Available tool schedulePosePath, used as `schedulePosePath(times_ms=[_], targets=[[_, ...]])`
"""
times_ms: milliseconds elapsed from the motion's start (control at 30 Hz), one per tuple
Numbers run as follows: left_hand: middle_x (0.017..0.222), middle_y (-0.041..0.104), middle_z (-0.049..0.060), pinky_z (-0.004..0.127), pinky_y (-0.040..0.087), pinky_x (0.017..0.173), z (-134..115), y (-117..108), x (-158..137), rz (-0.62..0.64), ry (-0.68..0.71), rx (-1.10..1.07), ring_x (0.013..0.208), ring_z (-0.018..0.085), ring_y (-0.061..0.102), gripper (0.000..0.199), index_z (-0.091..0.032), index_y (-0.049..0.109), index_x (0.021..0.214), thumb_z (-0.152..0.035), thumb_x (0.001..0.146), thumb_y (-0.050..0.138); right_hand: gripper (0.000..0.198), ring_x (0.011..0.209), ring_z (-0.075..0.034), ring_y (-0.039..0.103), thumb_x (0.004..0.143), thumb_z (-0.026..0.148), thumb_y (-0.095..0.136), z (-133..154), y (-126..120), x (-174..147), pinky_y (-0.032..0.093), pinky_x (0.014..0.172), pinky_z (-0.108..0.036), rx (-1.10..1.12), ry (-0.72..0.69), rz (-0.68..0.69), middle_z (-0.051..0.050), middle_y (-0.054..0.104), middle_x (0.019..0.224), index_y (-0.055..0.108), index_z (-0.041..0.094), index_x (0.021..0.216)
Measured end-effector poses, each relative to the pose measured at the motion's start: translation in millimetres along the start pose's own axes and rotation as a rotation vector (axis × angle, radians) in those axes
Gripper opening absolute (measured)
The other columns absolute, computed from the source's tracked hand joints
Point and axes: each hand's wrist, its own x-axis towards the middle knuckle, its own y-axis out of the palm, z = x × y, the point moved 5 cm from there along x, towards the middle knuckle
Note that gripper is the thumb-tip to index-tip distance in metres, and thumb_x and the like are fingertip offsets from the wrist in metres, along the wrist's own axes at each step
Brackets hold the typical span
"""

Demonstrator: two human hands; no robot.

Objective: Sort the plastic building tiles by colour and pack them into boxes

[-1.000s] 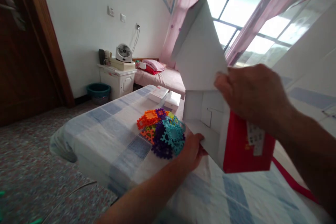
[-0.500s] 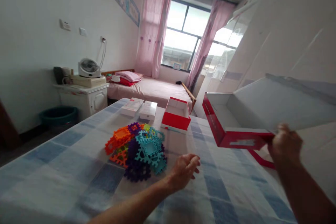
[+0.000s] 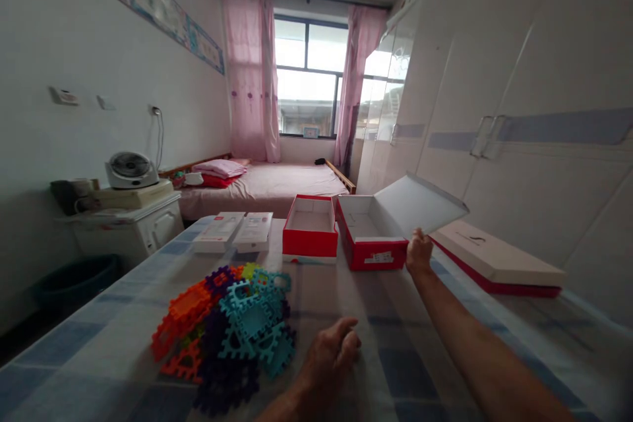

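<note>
My right hand (image 3: pixel 419 252) grips the near right corner of a red shoe box (image 3: pixel 356 252). The box has a pale inside and a hinged lid tilted open to the right; no contents show in it. My left hand (image 3: pixel 332 355) is low over the checked cloth, fingers loosely bent and a little apart, with nothing visible in them. To its left is a heap of plastic toothed building pieces: turquoise pieces (image 3: pixel 254 320), orange pieces (image 3: pixel 188 306) and dark purple pieces (image 3: pixel 227 379), with some yellow-green among them. The left hand is apart from the heap.
A smaller open red box (image 3: pixel 310 244) stands left of the shoe box. Two flat white boxes (image 3: pixel 220 231) lie further left. On the right lies a closed cream-and-red box (image 3: pixel 499 256). Beyond the table are a bed (image 3: pixel 291 179) and wardrobe doors (image 3: pixel 519 198).
My right hand has brought the open shoe box from the raised right side down beside the smaller red box. The closed cream box is now uncovered. My view has levelled.
</note>
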Motion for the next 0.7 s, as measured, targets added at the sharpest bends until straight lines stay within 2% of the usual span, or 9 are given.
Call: schedulePosePath(times_ms=[200,333,433,500,567,633,700], targets=[[0.081,0.066,0.005,0.024,0.044,0.061,3,1,1,0.019,-0.018,-0.002,0.066,0.015,0.06,0.042,-0.014,0.058,0.117,-0.039,0.09,0.037,0.023,0.073,-0.02,0.049,0.083,0.035,0.039,-21,18,6,0.039,0.07,-0.031,0.051,0.107,0.069,-0.005,0.053,0.064,0.043,0.021,0.065],[0.08,0.066,0.005,0.024,0.044,0.061,6,0,1,0.008,-0.02,-0.024,0.069,0.016,0.06,0.045,-0.014,0.058,0.118,-0.044,0.089,0.04,0.035,0.066,-0.017,0.051,0.085,0.049,0.038,-22,25,1,0.042,0.061,-0.028,0.101,0.103,0.212,-0.001,0.051,0.057,0.047,0.019,0.07],[0.082,0.066,0.006,0.024,0.045,0.061,8,0,2,0.023,-0.014,0.0,0.068,0.015,0.059,0.048,-0.014,0.057,0.118,-0.047,0.089,0.037,0.046,0.06,-0.016,0.053,0.082,0.058,0.039,-26,20,-9,0.044,0.057,-0.026,0.103,0.078,0.349,-0.001,0.055,0.056,0.055,0.016,0.074],[0.084,0.066,0.007,0.025,0.046,0.062,10,0,2,0.046,-0.011,0.029,0.068,0.015,0.059,0.05,-0.013,0.056,0.119,-0.047,0.09,0.034,0.044,0.066,-0.016,0.057,0.077,0.058,0.048,-33,4,-12,0.047,0.06,-0.026,0.078,0.049,0.392,-0.002,0.063,0.068,0.06,0.016,0.081],[0.085,0.066,0.008,0.025,0.046,0.062,13,1,3,0.066,-0.016,0.051,0.068,0.015,0.059,0.052,-0.011,0.054,0.121,-0.047,0.091,0.032,0.041,0.076,-0.017,0.061,0.072,0.051,0.056,-44,-22,-9,0.049,0.065,-0.027,0.026,0.022,0.367,-0.005,0.067,0.085,0.063,0.017,0.093],[0.086,0.066,0.009,0.026,0.047,0.063,15,0,4,0.08,-0.017,0.057,0.07,0.016,0.06,0.052,-0.011,0.053,0.122,-0.047,0.091,0.031,0.042,0.082,-0.019,0.062,0.07,0.042,0.057,-58,-56,1,0.049,0.07,-0.029,-0.054,0.003,0.278,-0.009,0.067,0.099,0.061,0.015,0.103],[0.087,0.066,0.009,0.026,0.047,0.063,16,0,4,0.079,-0.016,0.055,0.071,0.016,0.06,0.053,-0.011,0.053,0.122,-0.048,0.09,0.032,0.045,0.084,-0.021,0.062,0.071,0.037,0.053,-71,-93,17,0.05,0.073,-0.033,-0.152,-0.029,0.158,-0.013,0.066,0.102,0.06,0.012,0.108]])
